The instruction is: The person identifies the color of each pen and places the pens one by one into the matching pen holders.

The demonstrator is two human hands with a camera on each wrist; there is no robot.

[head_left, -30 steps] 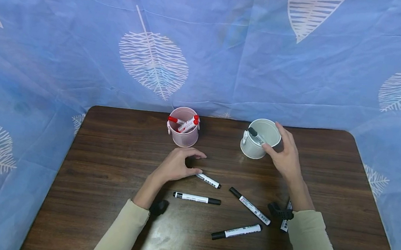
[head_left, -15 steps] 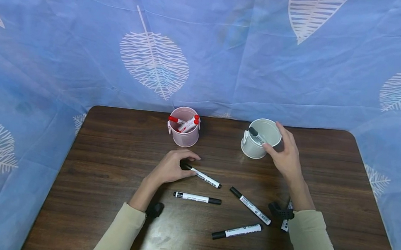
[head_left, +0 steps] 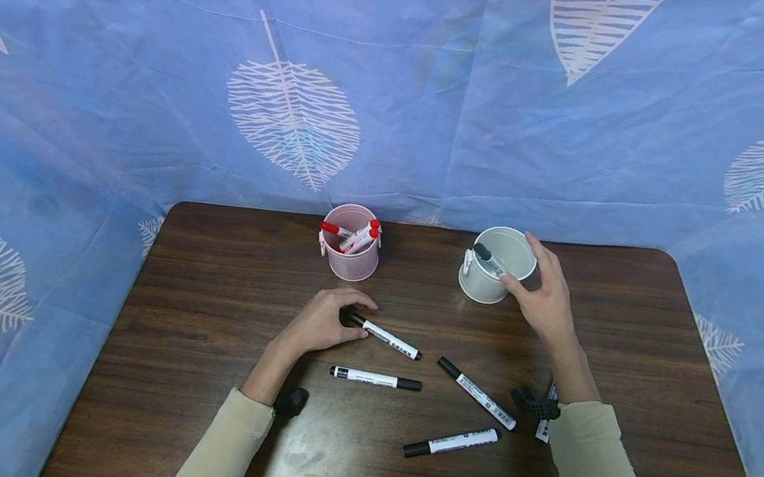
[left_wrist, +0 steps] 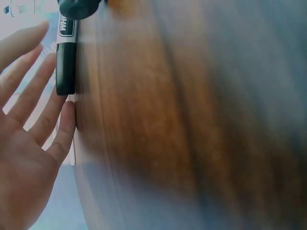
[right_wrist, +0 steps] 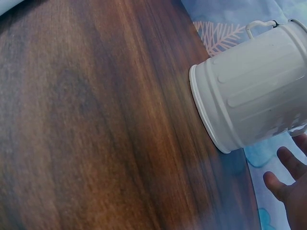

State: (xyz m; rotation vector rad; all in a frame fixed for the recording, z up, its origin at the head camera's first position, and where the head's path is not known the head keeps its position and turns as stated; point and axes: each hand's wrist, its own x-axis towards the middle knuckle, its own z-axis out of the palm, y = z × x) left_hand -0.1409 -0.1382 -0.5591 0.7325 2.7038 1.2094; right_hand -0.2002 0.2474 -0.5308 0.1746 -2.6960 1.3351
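My left hand (head_left: pixel 325 322) is spread loosely around the black-capped end of a white marker (head_left: pixel 392 341) lying on the table. In the left wrist view, the fingers (left_wrist: pixel 33 110) look straight and relaxed, close to a marker's black cap (left_wrist: pixel 66 69). My right hand (head_left: pixel 547 295) is at the right side of a white bucket (head_left: pixel 482 288), thumb and a finger spread at its rim. One dark-capped marker (head_left: pixel 484 254) leans inside that bucket. In the right wrist view, fingertips (right_wrist: pixel 274 184) show beside the bucket (right_wrist: pixel 254 91), extended.
A pink bucket (head_left: pixel 353 268) with several red-capped markers (head_left: pixel 358 239) stands at the back left. More black-capped markers (head_left: pixel 375 378) lie on the brown table (head_left: pixel 193 374), one (head_left: pixel 543 425) partly under the right forearm. A blue leaf-patterned cloth (head_left: pixel 411 115) hangs behind the table.
My left hand has drawn back to the left and slightly down, uncovering the black cap of the marker, which stays in place. The right hand has stayed at the white bucket.
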